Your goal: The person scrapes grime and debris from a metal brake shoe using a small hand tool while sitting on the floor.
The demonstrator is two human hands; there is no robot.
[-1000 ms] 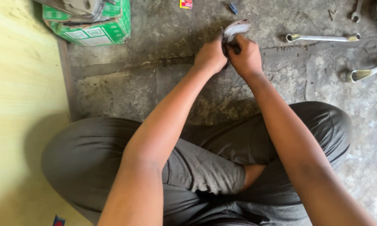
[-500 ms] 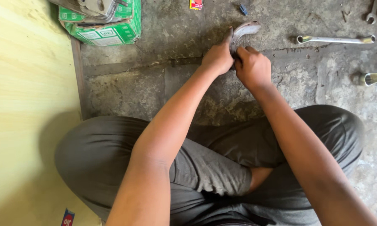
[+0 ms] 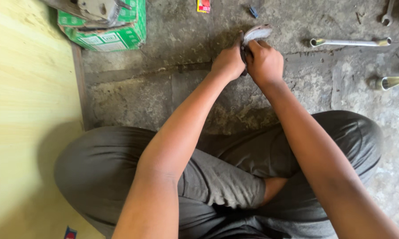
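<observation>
Head view: my left hand (image 3: 228,62) and right hand (image 3: 265,63), both clenched on a curved grey metal part (image 3: 256,32) jutting above my knuckles, now higher than before; spanner (image 3: 350,42) right of them.

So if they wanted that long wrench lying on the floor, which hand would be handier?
Probably the right hand. It sits on the wrench's side, with bare floor between. The left hand would have to cross over. Both hands grip the curved metal piece.
</observation>
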